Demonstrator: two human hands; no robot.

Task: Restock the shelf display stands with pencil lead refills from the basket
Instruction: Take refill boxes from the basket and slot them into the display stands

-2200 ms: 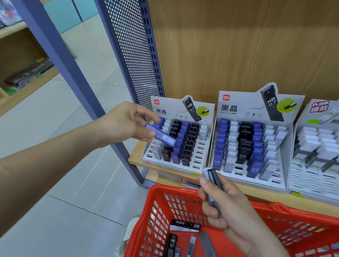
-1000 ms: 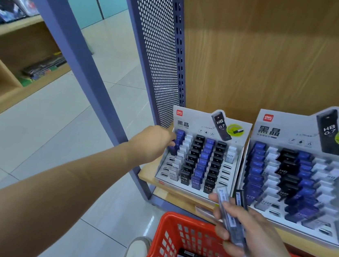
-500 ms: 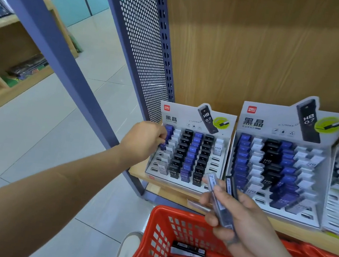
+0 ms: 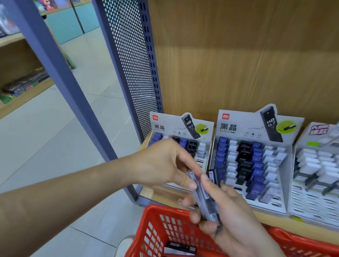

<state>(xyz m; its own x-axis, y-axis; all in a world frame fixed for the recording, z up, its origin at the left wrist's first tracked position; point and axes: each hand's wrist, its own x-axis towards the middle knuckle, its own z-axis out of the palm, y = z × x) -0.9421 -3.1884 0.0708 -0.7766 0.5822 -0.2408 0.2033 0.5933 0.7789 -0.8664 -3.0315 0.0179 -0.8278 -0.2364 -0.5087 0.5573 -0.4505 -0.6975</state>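
Note:
My right hand [image 4: 232, 217] grips a small bundle of slim pencil lead refill cases [image 4: 205, 199] above the red basket [image 4: 153, 214]. The thumb and fingers of my left hand [image 4: 160, 163] pinch the upper end of the clear refill case in that bundle. Both hands meet in front of the left display stand [image 4: 186, 126], hiding its lower rows. Blue, black and white refills fill much of the middle stand [image 4: 250, 125]. White ones fill the upper rows of the right stand [image 4: 322, 198]. Several loose refills [image 4: 179, 249] lie on the basket floor.
The stands sit on a wooden shelf [image 4: 301, 228] against a wooden back wall. A purple perforated side panel [image 4: 131, 49] and a slanting purple upright [image 4: 51, 56] stand to the left. Tiled floor [image 4: 54, 157] and other shelves lie further left. A shoe [image 4: 123, 248] shows beside the basket.
My left hand has left the left stand and come back to my right hand, where it now pinches a refill case. The right hand stays above the basket with its bundle.

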